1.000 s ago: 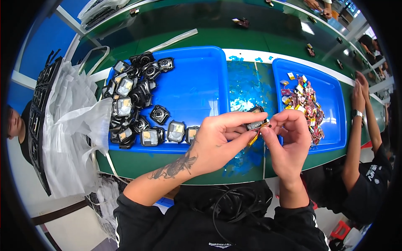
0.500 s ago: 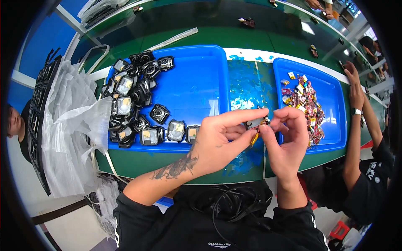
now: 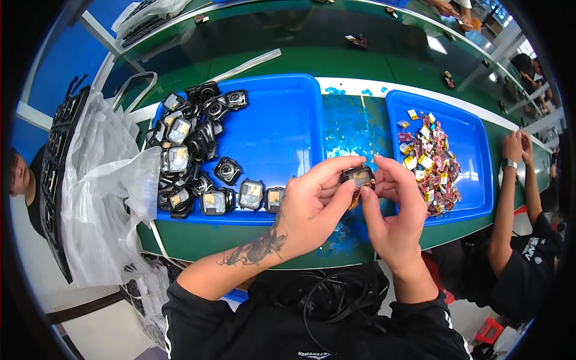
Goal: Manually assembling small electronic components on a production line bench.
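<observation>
My left hand (image 3: 315, 195) grips a black smartwatch case (image 3: 359, 176) between thumb and fingers, its open inner side showing. A small yellow-orange piece hangs at its lower edge, partly hidden by my fingers. My right hand (image 3: 396, 207) pinches the case's right edge, with thumb low and index finger above. To the left, a blue tray (image 3: 273, 120) holds a pile of similar watch cases (image 3: 201, 144). A second blue tray (image 3: 474, 174) on the right contains a heap of small red circuit boards with silver and yellow batteries (image 3: 429, 162).
Blue film scraps (image 3: 354, 132) litter the green table (image 3: 240, 240) between the trays. Beyond is a green conveyor belt (image 3: 288, 54) carrying scattered boards. Clear plastic sheeting (image 3: 96, 180) hangs over racks at left. A co-worker's arms (image 3: 507, 198) rest at the right.
Both hands have shifted slightly left, and the watch case has turned so its inner side shows more. My right fingers have opened wider around its edge. The co-worker's hands have lowered.
</observation>
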{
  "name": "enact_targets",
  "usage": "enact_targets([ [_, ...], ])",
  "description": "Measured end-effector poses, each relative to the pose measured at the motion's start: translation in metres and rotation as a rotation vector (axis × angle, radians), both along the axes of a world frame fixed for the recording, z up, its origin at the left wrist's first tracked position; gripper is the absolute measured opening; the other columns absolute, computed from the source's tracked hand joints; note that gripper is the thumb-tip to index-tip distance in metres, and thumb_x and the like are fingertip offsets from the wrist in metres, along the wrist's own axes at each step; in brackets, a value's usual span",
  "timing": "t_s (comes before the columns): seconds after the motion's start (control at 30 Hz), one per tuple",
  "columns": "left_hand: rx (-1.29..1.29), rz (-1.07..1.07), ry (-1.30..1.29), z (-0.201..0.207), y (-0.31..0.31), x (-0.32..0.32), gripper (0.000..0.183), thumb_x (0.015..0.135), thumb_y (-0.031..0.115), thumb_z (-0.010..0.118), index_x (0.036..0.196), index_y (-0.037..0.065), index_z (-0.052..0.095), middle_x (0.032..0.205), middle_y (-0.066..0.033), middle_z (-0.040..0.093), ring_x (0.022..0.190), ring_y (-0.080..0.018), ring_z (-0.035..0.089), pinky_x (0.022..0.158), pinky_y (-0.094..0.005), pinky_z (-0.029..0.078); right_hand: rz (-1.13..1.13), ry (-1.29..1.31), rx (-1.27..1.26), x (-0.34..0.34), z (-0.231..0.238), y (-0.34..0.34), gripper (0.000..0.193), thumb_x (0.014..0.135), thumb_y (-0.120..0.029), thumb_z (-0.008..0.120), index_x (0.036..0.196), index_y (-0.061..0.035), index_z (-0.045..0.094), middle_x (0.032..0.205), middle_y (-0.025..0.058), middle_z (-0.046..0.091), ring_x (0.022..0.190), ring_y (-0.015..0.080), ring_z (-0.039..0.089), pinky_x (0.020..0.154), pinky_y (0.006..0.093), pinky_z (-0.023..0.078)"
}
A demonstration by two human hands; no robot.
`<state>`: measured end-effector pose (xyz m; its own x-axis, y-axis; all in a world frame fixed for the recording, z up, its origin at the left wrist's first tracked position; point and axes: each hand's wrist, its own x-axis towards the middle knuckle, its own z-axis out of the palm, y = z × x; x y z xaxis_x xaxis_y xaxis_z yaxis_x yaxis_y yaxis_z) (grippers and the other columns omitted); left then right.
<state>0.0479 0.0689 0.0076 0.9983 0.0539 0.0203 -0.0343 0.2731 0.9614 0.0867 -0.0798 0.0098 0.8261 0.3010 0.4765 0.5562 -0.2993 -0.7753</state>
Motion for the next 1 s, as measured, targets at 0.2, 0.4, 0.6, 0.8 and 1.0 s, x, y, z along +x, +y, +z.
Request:
enact_targets([
  [0.2, 0.057, 0.019, -0.028, -0.006, 0.001, 0.001, 0.031, 0.091, -0.005, 0.054, 0.121, -0.005, 0.056, 0.105, -0.0144, 0.069, 0.094, -0.0141, 0.068, 0.081, -0.0266, 0.056, 0.045, -0.015, 0.01, -0.003, 0.001, 0.001, 0.042, 0.074, 0.012, 0.07, 0.114, 0.0019, 0.06, 0.086, 0.0097, 0.062, 0.069, 0.0136, 0.061, 0.061, 0.0264, 0.053],
  [0.4, 0.017, -0.039, -0.005, 0.0, 0.005, 0.0, 0.031, 0.095, -0.005, 0.05, 0.126, -0.007, 0.052, 0.116, -0.0136, 0.064, 0.101, -0.0139, 0.064, 0.085, -0.0254, 0.055, 0.053, -0.014, -0.053, 0.0, 0.008, 0.002, 0.039, 0.077, 0.012, 0.069, 0.113, 0.0027, 0.06, 0.088, 0.0092, 0.063, 0.072, 0.0119, 0.063, 0.065, 0.0244, 0.054],
  [0.6, -0.09, -0.025, -0.07, -0.001, 0.007, 0.0, 0.026, 0.097, 0.0, 0.05, 0.122, -0.007, 0.055, 0.108, -0.0122, 0.067, 0.098, -0.0122, 0.064, 0.081, -0.0256, 0.055, 0.117, 0.177, 0.062, 0.003, 0.019, 0.004, 0.039, 0.081, 0.013, 0.065, 0.118, 0.0043, 0.056, 0.094, 0.0082, 0.062, 0.079, 0.0103, 0.064, 0.069, 0.0234, 0.055],
  [0.8, -0.232, 0.014, 0.011, 0.003, 0.011, 0.0, 0.023, 0.099, 0.004, 0.049, 0.119, -0.005, 0.056, 0.104, -0.0099, 0.067, 0.089, -0.0082, 0.062, 0.072, -0.0227, 0.054, 0.123, 0.123, -0.035, 0.003, 0.02, 0.016, 0.04, 0.081, 0.014, 0.064, 0.119, 0.0039, 0.055, 0.097, 0.0079, 0.061, 0.081, 0.0104, 0.063, 0.072, 0.0231, 0.056],
  [1.0, 0.591, 0.238, -0.171, 0.025, 0.054, 0.006, 0.042, 0.096, 0.019, 0.06, 0.133, 0.004, 0.047, 0.112, -0.0141, 0.062, 0.099, -0.0187, 0.063, 0.078, -0.0347, 0.053, 0.272, 0.47, -0.028, 0.056, 0.033, 0.023, 0.034, 0.084, 0.005, 0.062, 0.117, 0.0019, 0.055, 0.09, 0.0054, 0.064, 0.078, 0.0094, 0.062, 0.07, 0.0221, 0.052],
])
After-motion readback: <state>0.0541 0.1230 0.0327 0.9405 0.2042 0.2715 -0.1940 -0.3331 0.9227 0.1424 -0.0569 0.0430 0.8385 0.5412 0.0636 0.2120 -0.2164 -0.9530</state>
